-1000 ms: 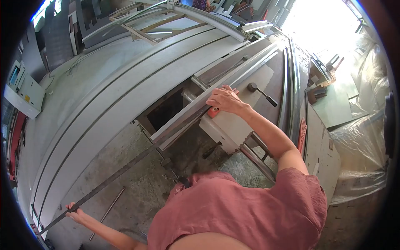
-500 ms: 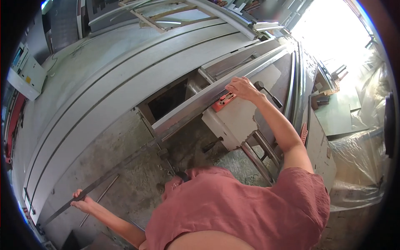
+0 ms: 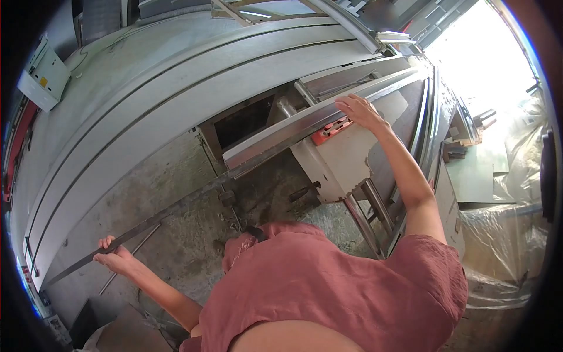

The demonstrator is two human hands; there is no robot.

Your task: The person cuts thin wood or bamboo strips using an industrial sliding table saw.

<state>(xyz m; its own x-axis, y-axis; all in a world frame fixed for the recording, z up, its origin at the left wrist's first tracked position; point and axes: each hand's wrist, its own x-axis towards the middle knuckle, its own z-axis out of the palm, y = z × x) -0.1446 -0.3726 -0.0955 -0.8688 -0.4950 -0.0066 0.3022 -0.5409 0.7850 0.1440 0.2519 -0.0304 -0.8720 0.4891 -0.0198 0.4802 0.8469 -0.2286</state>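
Note:
At the lower left, my left hand point(image 3: 115, 258) is closed round a long, dark, flat metal bar point(image 3: 170, 209). The bar runs up to the right along the near side of a pale metal rail point(image 3: 264, 142). My right hand point(image 3: 359, 111) lies over the rail at the upper right, its fingers stretched out and together. Just below that hand, a red slotted piece point(image 3: 332, 130) sits against the rail on a worn light-coloured machine plate point(image 3: 340, 161). Whether my right fingertips press on the bar or only on the rail cannot be made out.
A large slotted machine table point(image 3: 176, 88) curves across the left and back. Under the bar, a thin rod point(image 3: 130, 258) lies near the floor. Metal tubes point(image 3: 366, 226) and a dark handle point(image 3: 303, 192) stand close to my body. Plastic sheeting point(image 3: 504, 252) covers things at right.
My right hand's fingers, bent over the rail before, are now straighter. My left hand still holds the bar. The whole view has shifted a little.

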